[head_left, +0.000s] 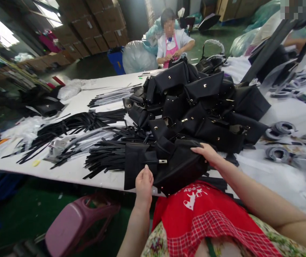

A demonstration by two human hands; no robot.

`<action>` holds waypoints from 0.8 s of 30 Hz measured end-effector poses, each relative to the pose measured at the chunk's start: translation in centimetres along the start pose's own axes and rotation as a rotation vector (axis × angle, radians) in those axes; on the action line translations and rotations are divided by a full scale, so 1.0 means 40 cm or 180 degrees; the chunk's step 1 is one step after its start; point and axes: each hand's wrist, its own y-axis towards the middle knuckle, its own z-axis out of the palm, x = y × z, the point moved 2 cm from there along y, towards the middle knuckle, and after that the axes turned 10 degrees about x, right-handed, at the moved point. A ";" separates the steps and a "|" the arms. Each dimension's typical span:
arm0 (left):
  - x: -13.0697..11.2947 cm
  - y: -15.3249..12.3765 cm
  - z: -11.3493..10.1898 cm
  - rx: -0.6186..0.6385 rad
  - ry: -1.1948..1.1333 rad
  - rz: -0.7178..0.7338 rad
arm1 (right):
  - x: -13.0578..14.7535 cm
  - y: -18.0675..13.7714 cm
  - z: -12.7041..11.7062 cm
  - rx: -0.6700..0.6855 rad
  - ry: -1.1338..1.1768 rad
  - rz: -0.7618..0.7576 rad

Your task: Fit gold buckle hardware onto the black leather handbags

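Observation:
A black handbag [182, 166] with a silver clasp plate lies tilted at the table's front edge, close to my red apron. My left hand [144, 180] is closed in a pinch at the lower edge of the bag's flap [137, 162], which spreads out to the left. My right hand [208, 154] grips the bag's upper right side, thumb on top and the other fingers partly hidden behind it. Just beyond the bag rises a heap of similar black handbags [178, 110] with small metal fittings. Black straps [104, 157] lie in a bundle left of the flap.
More black strips [80, 121] lie across the white table [118, 178]. Rolled pale coils [277, 154] and white sheeting [271, 171] are on the right. A pink plastic stool [67, 226] stands below left. Across the table, a person in a pink apron [174, 46] handles a dark item.

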 end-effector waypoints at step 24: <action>-0.132 -0.069 0.405 0.3750 0.4765 0.1744 | -0.017 -0.235 0.013 -0.0713 0.0942 -0.0220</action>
